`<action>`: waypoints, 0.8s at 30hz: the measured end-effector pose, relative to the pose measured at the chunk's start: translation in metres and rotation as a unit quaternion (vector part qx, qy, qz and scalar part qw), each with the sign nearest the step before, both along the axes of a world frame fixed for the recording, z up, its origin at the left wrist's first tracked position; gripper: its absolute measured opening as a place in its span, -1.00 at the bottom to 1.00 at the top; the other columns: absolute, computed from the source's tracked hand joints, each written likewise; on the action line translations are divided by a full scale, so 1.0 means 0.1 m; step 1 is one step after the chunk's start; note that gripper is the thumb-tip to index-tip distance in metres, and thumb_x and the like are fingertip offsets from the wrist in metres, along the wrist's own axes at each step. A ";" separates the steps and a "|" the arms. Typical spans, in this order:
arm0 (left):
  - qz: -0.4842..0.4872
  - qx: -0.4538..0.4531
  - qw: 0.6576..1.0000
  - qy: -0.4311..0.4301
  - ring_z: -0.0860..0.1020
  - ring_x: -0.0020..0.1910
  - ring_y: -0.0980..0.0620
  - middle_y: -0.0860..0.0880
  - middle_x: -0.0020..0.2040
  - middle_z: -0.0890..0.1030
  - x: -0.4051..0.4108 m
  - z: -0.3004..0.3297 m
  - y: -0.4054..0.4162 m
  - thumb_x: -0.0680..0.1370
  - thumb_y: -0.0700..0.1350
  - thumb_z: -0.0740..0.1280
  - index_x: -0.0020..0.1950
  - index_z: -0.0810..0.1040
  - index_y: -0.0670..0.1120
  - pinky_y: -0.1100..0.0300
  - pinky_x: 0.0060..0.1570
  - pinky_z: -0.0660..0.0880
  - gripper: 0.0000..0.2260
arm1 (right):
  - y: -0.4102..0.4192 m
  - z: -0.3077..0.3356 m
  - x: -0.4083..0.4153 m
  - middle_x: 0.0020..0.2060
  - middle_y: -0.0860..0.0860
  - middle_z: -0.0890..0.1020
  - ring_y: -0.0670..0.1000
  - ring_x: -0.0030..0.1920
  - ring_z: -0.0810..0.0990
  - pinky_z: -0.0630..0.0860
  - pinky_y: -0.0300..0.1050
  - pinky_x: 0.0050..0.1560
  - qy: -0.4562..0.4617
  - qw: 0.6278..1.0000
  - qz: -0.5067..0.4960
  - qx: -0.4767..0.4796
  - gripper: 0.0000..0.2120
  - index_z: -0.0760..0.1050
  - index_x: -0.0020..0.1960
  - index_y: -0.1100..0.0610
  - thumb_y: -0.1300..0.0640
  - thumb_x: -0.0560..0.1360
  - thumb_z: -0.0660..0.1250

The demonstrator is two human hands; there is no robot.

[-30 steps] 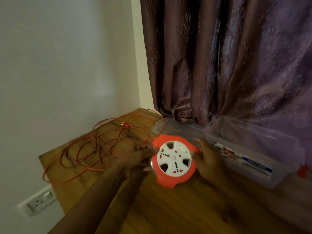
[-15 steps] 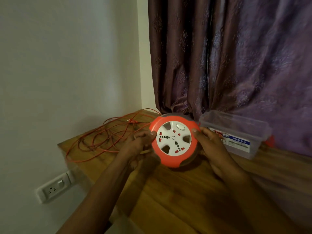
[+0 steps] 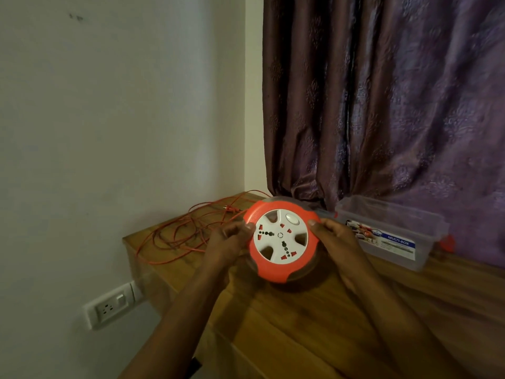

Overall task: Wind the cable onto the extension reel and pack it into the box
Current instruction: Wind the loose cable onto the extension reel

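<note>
Orange plastic rings the round reel (image 3: 282, 242), with a white hub in the middle that carries socket holes, small red shutters and a white oval button toward its far right. The disc is tilted, its socket face turned up and toward the camera, the far edge higher than the near edge. It sits between both hands above the wooden desk (image 3: 314, 324), near the middle of the scene. The left hand (image 3: 229, 243) grips the reel's left rim with curled fingers, the thumb on the orange edge. The right hand (image 3: 336, 239) holds the right rim the same way, thumb on top.

The thin orange cable (image 3: 177, 236) lies in loose, tangled loops on the far left part of the desk, its strands running roughly from the near left toward the far right, up to the reel. A clear plastic box (image 3: 396, 228) with a blue label stands to the right, just beyond the right hand, its long side running left to right along the purple curtain (image 3: 382, 105). A white wall socket (image 3: 109, 307) sits low on the left wall.
</note>
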State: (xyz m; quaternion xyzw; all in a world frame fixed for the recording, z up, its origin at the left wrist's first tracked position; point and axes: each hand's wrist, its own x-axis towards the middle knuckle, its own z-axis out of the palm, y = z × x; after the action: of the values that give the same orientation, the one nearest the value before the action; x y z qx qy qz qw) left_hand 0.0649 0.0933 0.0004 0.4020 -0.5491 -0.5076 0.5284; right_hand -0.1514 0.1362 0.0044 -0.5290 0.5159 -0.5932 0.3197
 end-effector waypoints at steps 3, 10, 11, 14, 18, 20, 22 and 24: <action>0.018 -0.003 1.000 0.000 0.67 -0.14 -0.05 -0.08 -0.09 0.70 -0.02 -0.01 -0.06 0.50 -0.01 0.38 0.01 0.65 -0.07 0.04 -0.17 0.63 -0.82 | -0.05 -0.01 -0.02 -0.13 0.08 0.72 0.12 -0.10 0.70 0.59 0.17 0.07 0.011 1.000 0.024 0.004 -0.74 0.63 0.00 0.05 -0.10 0.47 0.33; 0.260 -0.265 0.875 -0.311 0.42 0.12 0.05 0.02 0.17 0.51 -0.23 -0.02 -0.16 0.48 0.24 0.24 0.24 0.48 0.06 0.13 0.03 0.41 -0.59 | -0.31 -0.12 0.03 -0.21 0.05 0.72 0.06 -0.21 0.71 0.66 -0.02 -0.18 -0.033 0.997 -0.055 -0.036 -0.84 0.61 -0.07 -0.02 -0.07 0.49 0.33; 0.265 -0.285 0.851 -0.351 0.38 0.16 0.02 0.01 0.19 0.48 -0.29 -0.03 -0.14 0.46 0.28 0.20 0.24 0.47 0.08 0.07 0.07 0.40 -0.56 | -0.36 -0.12 0.05 -0.21 0.02 0.72 0.03 -0.22 0.71 0.65 -0.05 -0.20 -0.040 0.997 -0.060 -0.039 -0.86 0.61 -0.07 -0.04 -0.07 0.48 0.33; 0.259 -0.295 0.800 -0.454 0.32 0.22 -0.04 -0.03 0.25 0.40 -0.48 -0.03 -0.11 0.42 0.34 0.18 0.30 0.39 0.12 -0.04 0.12 0.35 -0.47 | -0.45 -0.13 0.11 -0.19 -0.05 0.73 -0.03 -0.20 0.71 0.63 -0.11 -0.21 -0.056 0.995 -0.057 -0.058 -0.84 0.61 -0.01 -0.02 -0.05 0.49 0.34; 0.262 -0.281 0.774 -0.504 0.30 0.25 -0.10 -0.11 0.29 0.37 -0.64 0.05 -0.15 0.42 0.30 0.21 0.34 0.34 0.01 -0.04 0.09 0.34 -0.42 | -0.49 -0.15 0.15 -0.15 -0.13 0.72 -0.12 -0.16 0.70 0.60 -0.27 -0.22 -0.033 0.994 -0.048 -0.096 -0.88 0.62 -0.04 -0.05 -0.03 0.50 0.34; 0.259 -0.273 0.773 -0.511 0.29 0.26 -0.12 -0.12 0.30 0.35 -0.68 0.07 -0.16 0.42 0.25 0.26 0.34 0.34 0.00 -0.04 0.09 0.34 -0.43 | -0.49 -0.16 0.13 -0.15 -0.09 0.72 -0.07 -0.14 0.70 0.63 -0.17 -0.17 -0.023 0.994 -0.047 -0.096 -0.87 0.62 -0.03 -0.04 -0.03 0.50 0.34; 0.244 -0.300 0.762 -0.520 0.26 0.28 -0.14 -0.11 0.32 0.32 -0.70 0.06 -0.16 0.40 0.14 0.34 0.35 0.32 0.04 -0.06 0.10 0.34 -0.45 | -0.49 -0.16 0.11 -0.18 -0.01 0.72 -0.01 -0.16 0.70 0.64 0.00 -0.10 -0.022 0.994 -0.057 -0.090 -0.85 0.63 -0.04 -0.01 -0.03 0.50 0.34; 0.201 -0.362 0.730 -0.544 0.23 0.32 -0.17 -0.10 0.35 0.29 -0.69 0.02 -0.16 0.36 0.05 0.41 0.36 0.29 0.12 -0.12 0.14 0.33 -0.40 | -0.48 -0.15 0.06 -0.20 0.02 0.72 0.02 -0.18 0.69 0.64 0.08 -0.08 -0.033 0.993 -0.066 -0.089 -0.88 0.65 -0.09 -0.07 -0.05 0.49 0.35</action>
State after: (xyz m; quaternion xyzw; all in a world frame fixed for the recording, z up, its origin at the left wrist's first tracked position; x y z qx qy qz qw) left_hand -0.0036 0.0776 0.0020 0.4892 -0.7908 0.1534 0.3344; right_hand -0.1458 0.0881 -0.0103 -0.5004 0.4842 -0.6732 0.2488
